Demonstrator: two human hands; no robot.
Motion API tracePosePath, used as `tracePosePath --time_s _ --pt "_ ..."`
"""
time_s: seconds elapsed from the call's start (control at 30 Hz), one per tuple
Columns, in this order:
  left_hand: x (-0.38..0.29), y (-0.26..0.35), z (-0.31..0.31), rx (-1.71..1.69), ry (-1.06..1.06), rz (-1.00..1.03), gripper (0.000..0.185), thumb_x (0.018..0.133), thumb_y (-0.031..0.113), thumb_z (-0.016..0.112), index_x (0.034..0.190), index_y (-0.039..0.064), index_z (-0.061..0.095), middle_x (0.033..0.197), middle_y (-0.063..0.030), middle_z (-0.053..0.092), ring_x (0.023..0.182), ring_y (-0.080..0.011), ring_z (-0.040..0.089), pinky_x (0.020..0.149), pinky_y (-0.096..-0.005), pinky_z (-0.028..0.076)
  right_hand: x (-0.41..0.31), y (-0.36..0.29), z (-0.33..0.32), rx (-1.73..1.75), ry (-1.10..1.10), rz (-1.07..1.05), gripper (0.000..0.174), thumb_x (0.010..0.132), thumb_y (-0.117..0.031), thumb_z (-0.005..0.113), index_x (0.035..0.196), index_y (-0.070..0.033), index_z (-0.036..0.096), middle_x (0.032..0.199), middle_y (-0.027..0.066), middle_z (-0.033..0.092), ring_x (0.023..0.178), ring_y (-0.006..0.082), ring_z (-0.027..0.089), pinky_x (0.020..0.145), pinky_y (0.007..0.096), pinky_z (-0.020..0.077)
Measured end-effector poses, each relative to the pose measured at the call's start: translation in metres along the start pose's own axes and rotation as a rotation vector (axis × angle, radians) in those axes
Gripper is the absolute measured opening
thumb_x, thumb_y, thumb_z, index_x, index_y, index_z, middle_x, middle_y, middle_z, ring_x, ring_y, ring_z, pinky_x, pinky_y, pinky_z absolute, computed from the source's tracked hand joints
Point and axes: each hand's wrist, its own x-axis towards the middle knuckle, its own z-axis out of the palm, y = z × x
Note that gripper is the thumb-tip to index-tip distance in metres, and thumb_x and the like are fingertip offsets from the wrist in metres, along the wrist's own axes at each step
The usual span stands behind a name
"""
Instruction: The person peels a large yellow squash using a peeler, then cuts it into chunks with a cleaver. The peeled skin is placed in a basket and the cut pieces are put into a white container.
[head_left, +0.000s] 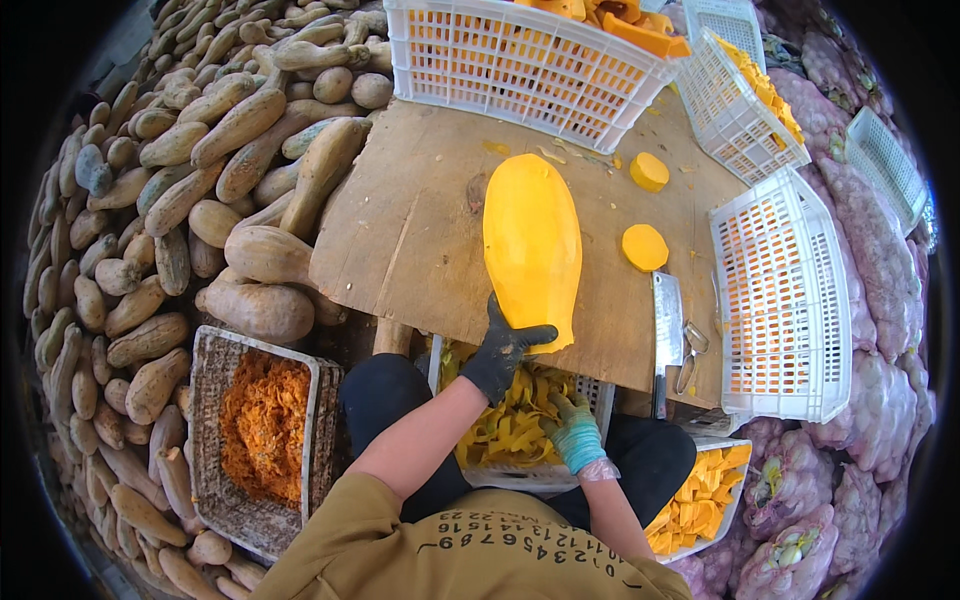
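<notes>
My left hand (501, 349), in a black glove, grips the near end of a large peeled squash (532, 232). The bright yellow-orange flesh lies lengthwise on a wooden board (405, 217), its near end jutting over the front edge. Between my knees stands a crate (517, 480) full of yellow peel strips (510, 431). My right hand (574, 431), in a greenish glove with a turquoise cuff, is down at those strips; whether it holds any is unclear. A cleaver (666, 322) and a metal peeler (694, 345) lie at the board's right side.
Two cut squash slices (645, 248) (649, 172) rest on the board. White crates (525, 75) (784, 300) line its far and right sides. Unpeeled squash (255, 247) pile up at left, behind a bin of orange pulp (266, 427). Squash chunks (697, 502) fill a crate by my right knee; net sacks (795, 480) lie beyond.
</notes>
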Motion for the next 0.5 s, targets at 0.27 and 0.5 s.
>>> tracePosePath --time_s 0.27,0.5 --pt "0.006 -0.018 0.002 0.134 0.074 0.121 0.101 0.064 -0.003 0.08 0.138 0.01 0.013 0.128 -0.012 0.045 0.116 -0.0252 0.05 0.093 -0.0376 0.05 0.092 -0.046 -0.093 0.39 0.195 -0.059 0.038 0.088 -0.013 0.062 0.124 -0.002 0.054 0.12 0.0173 0.058 0.097 0.0187 0.061 0.082 0.0261 0.05" --pt "-0.002 -0.009 0.008 0.0 0.056 0.097 0.1 0.064 0.001 0.082 0.137 0.01 0.014 0.128 -0.0107 0.044 0.117 -0.0246 0.048 0.094 -0.0371 0.048 0.26 -0.141 -0.132 -0.115 0.376 -0.387 0.061 0.087 -0.041 0.059 0.138 -0.014 0.041 0.137 0.0236 0.042 0.119 0.0392 0.05 0.098 0.0433 0.0422"
